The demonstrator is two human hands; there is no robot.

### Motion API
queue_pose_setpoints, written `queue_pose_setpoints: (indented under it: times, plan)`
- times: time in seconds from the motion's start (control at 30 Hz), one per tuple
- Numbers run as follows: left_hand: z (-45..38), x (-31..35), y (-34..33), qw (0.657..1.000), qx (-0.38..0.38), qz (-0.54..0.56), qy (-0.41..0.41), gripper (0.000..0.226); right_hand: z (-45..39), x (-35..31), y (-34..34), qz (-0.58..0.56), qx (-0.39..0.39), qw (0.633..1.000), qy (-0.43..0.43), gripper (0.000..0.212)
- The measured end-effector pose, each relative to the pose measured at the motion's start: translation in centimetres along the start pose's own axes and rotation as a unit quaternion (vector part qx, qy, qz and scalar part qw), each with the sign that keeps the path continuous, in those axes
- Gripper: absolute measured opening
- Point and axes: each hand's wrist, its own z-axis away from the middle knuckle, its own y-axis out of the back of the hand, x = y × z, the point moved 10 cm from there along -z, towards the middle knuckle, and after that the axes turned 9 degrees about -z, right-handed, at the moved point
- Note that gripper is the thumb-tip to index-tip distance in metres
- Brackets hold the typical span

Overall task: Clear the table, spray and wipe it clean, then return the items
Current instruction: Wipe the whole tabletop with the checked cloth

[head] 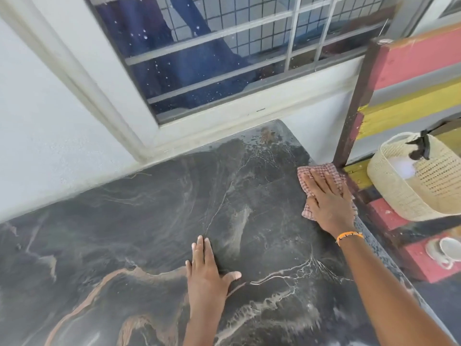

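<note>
Lying under the right hand [329, 201], fingers together, the cloth [321, 171]; left hand [207, 273] flat on table [124, 221].

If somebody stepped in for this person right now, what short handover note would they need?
Right hand: flat on the checked cloth, pressing it to the table near its far right edge.
Left hand: flat on the tabletop, empty.
Things: spray bottle in the woven basket on the painted bench; cups there too.
Done: table cleared, wiping under way.
Left: finish wiping, return the items.
</note>
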Motion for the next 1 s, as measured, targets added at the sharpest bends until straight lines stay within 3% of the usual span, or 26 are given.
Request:
queue_pose_setpoints:
  times: [0.07,0.17,0.23,0.33,0.43,0.53,0.67,0.8,1.0]
  plan:
    - [-0.3,-0.1,-0.4,1.0,-0.007,-0.002,0.017,0.106,1.2,1.1,0.4,-0.011,0.053,0.995,-0.078,0.056]
    - [-0.5,-0.4,-0.5,0.999,-0.014,0.014,0.03,0.109,3.6,-1.0,-1.2,-0.036,0.06,0.986,-0.148,0.06]
    - [-0.7,-0.5,-0.5,0.999,-0.011,0.022,0.04,0.11,4.1,-5.2,-2.3,-0.034,0.039,0.995,-0.084,0.06]
    - [-0.9,-0.6,-0.4,0.998,-0.007,0.019,0.051,0.112,5.0,-13.8,-4.8,-0.05,-0.024,0.994,0.096,0.062]
    - [-1.0,-0.4,-0.5,0.998,-0.022,0.008,0.059,0.113,5.2,-21.4,-7.2,-0.061,-0.118,0.948,0.29,0.06]
    - [-1.3,0.2,-0.1,0.997,-0.013,0.0,0.07,0.107,1.8,-23.4,-7.7,-0.056,-0.155,0.92,0.355,0.057]
    - [-2.0,2.1,0.8,0.998,0.02,0.014,0.057,0.097,-4.9,-19.6,-5.8,-0.029,-0.109,0.946,0.304,0.056]
    - [-4.0,4.8,0.5,1.0,0.006,0.013,0.013,0.097,-9.9,-10.3,-3.0,-0.024,-0.052,0.985,0.16,0.055]
    - [-5.2,5.8,-0.2,1.0,-0.01,0.021,0.018,0.104,-6.3,-1.9,-0.8,-0.034,0.019,0.999,-0.029,0.056]
